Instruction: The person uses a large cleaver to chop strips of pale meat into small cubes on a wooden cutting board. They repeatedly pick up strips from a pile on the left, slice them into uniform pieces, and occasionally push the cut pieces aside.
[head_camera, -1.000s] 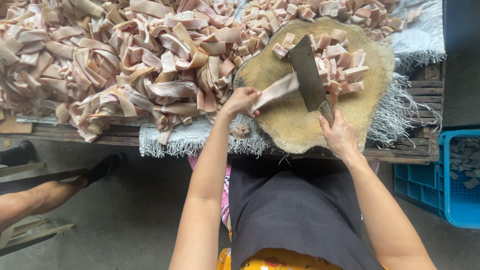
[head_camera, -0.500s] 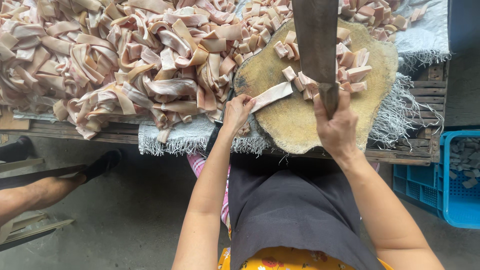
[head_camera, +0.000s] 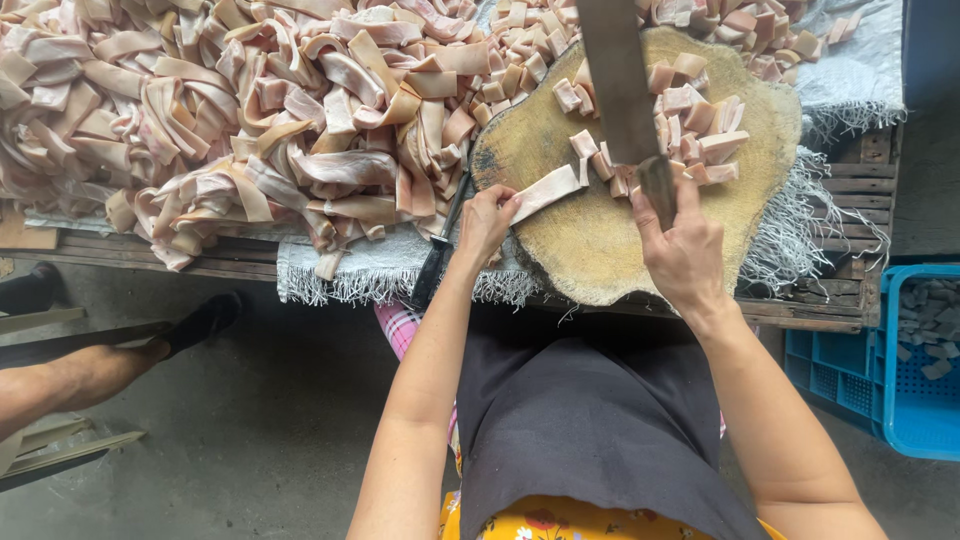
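Observation:
My left hand pinches a pale pink strip of pork skin that lies flat on a round wooden chopping block. In my right hand I grip the handle of a big cleaver, whose blade is raised over the block and reaches out of the top of the view. Small cut pieces are piled on the far part of the block, just past the strip's end.
A large heap of long pork skin strips covers a white woven sheet on a wooden pallet table. A second knife lies beside the block. A blue plastic crate stands at right; another person's leg is at left.
The cleaver rose from lying flat on the block to a raised position and stays raised. My left hand has slid the strip a little further onto the block.

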